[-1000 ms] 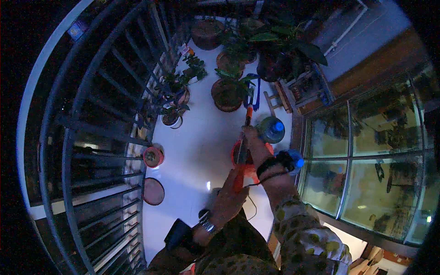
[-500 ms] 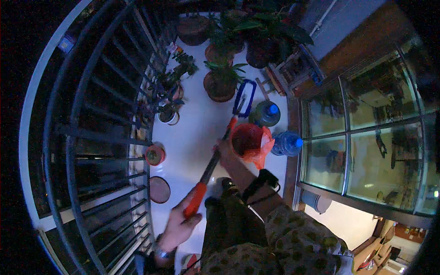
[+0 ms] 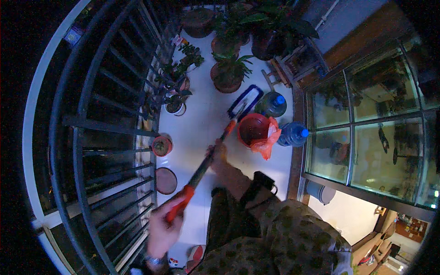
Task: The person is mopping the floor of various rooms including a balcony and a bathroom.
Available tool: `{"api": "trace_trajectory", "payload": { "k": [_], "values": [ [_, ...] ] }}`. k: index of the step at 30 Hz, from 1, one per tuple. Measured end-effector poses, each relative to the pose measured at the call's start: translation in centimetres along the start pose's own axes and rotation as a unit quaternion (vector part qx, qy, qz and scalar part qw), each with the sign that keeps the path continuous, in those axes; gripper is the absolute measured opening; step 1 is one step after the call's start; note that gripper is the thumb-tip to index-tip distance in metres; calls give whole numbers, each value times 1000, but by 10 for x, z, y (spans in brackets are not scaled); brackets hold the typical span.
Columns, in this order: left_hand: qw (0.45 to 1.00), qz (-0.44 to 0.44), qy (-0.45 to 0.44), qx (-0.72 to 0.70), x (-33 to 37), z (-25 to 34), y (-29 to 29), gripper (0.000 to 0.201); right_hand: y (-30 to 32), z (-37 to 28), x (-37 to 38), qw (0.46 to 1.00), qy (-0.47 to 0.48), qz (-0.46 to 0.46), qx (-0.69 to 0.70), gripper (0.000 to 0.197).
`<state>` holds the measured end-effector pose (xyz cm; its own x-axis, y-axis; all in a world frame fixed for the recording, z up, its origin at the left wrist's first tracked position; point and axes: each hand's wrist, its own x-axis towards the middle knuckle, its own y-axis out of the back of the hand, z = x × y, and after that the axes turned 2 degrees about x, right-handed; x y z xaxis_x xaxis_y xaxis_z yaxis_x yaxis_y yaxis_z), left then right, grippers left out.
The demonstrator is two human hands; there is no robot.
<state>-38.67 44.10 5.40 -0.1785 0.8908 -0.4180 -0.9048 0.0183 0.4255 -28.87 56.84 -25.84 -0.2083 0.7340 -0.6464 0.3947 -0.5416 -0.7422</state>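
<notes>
Gripping the orange end of a flat mop (image 3: 200,172) with the left hand (image 3: 162,227), wrapped around it; closed around it lower down with the right hand (image 3: 216,154), though blurred. Held at two well-spaced points, probably for leverage above and steering below. Slanting over the floor (image 3: 190,130) toward its right edge, down to a blue-rimmed head (image 3: 239,99), just beside a red bucket (image 3: 252,130) and a water bottle (image 3: 270,106); touching or not, impossible to tell. Crowded along that right edge with a second bottle (image 3: 291,134), presumably to free the middle. Lined along the left edge, by the railing (image 3: 114,127), with a small potted plant (image 3: 161,145) and a round dish (image 3: 166,180). Roomiest mid-floor; tighter beyond the head, near a larger pot (image 3: 226,83).
</notes>
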Motion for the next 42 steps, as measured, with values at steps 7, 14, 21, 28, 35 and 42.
{"api": "trace_trajectory", "payload": {
  "k": [7,14,21,28,35,42],
  "values": [
    [988,28,-84,-123,60,-38,-92,36,28,-82,89,963,127,87,-222,16],
    [991,25,-69,-110,68,-37,-115,34,10,-119,85,943,139,95,-286,17],
    [995,-1,101,-15,-20,3,6,33,-28,15,-22,986,-35,116,-117,23],
    [997,4,69,-27,-28,16,6,30,-61,-7,-61,962,-12,192,-193,12],
    [992,-87,3,-90,47,-36,-107,56,-154,-135,-101,917,167,-53,-358,16],
    [980,-100,-83,-148,148,-33,-217,67,-73,-219,37,882,7,-68,-466,17]
  ]
}}
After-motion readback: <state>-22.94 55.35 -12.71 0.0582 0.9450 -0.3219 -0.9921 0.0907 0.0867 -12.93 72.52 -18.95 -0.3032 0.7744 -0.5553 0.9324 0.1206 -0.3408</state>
